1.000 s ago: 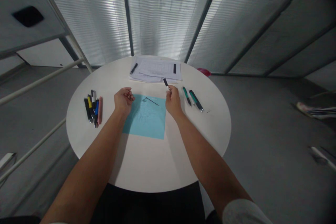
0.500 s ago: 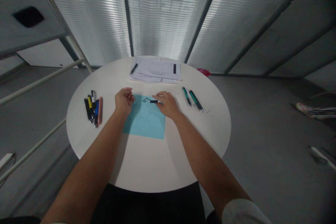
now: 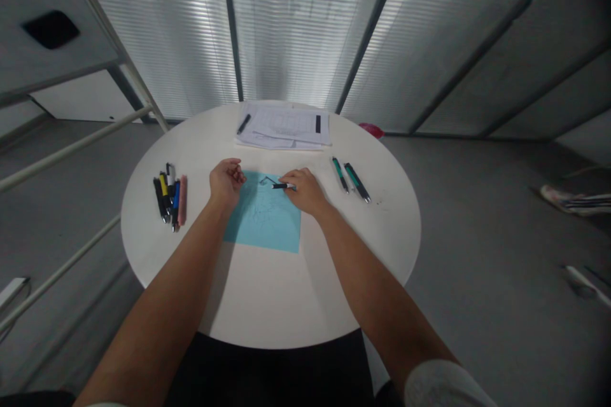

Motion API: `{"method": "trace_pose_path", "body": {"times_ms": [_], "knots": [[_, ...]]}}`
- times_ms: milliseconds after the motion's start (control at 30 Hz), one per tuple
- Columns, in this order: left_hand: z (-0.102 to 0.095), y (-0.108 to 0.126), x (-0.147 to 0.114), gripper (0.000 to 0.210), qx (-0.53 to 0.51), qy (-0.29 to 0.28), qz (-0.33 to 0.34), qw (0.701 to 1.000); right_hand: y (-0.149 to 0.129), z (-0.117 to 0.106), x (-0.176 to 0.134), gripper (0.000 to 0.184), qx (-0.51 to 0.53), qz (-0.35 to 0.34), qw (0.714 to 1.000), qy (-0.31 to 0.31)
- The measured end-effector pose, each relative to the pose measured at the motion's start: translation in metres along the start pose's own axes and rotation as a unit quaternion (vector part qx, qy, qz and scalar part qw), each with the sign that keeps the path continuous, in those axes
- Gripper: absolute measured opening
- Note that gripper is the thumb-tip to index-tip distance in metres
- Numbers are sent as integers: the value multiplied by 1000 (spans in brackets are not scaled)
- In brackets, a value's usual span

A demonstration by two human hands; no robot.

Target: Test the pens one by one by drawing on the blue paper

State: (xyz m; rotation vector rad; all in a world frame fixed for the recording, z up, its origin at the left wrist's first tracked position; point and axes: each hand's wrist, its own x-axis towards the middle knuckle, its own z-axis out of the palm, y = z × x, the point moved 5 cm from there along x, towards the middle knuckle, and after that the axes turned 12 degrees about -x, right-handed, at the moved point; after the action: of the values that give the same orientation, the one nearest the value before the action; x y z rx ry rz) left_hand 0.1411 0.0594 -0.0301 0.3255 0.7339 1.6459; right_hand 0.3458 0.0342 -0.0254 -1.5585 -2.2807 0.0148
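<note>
A sheet of light blue paper (image 3: pixel 267 229) lies on the round white table (image 3: pixel 267 305), with faint pen strokes over its middle and a darker mark near its top edge. My right hand (image 3: pixel 305 191) rests at the paper's upper right and grips a black and white pen (image 3: pixel 282 186). The pen lies almost flat, its black end toward the left; whether it touches the paper I cannot tell. At the upper left edge of the sheet, my left hand (image 3: pixel 225 183) lies on its side, fingers loosely curled and apart from the thumb, holding nothing.
Several pens (image 3: pixel 169 194) are bunched on the left beside a pink stick-like item (image 3: pixel 182 200). Two green and black pens (image 3: pixel 356 182) lie on the right. At the back is a stack of printed papers (image 3: pixel 286 127) with a black pen (image 3: pixel 244 124) on top.
My right hand has shifted very slightly, its fingers drawn in a little around the pen. The left hand keeps its place.
</note>
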Motion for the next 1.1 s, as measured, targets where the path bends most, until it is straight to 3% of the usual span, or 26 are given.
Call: {"method": "trace_pose_path", "body": {"times_ms": [267,533,967,1100], "knots": [[0,0,0,13,0,2,-2,1000,2,6,1,32,14,-16,1000,-3],[-1,0,2,14,3,-8,-3,1000,7,5,2,30,40,-23,998,50],[-3,0,4,14,36,-20,3,999,16,-1,3,25,67,54,992,95],[0,2,2,9,112,-38,50,992,17,-1,3,32,110,68,985,116]]}}
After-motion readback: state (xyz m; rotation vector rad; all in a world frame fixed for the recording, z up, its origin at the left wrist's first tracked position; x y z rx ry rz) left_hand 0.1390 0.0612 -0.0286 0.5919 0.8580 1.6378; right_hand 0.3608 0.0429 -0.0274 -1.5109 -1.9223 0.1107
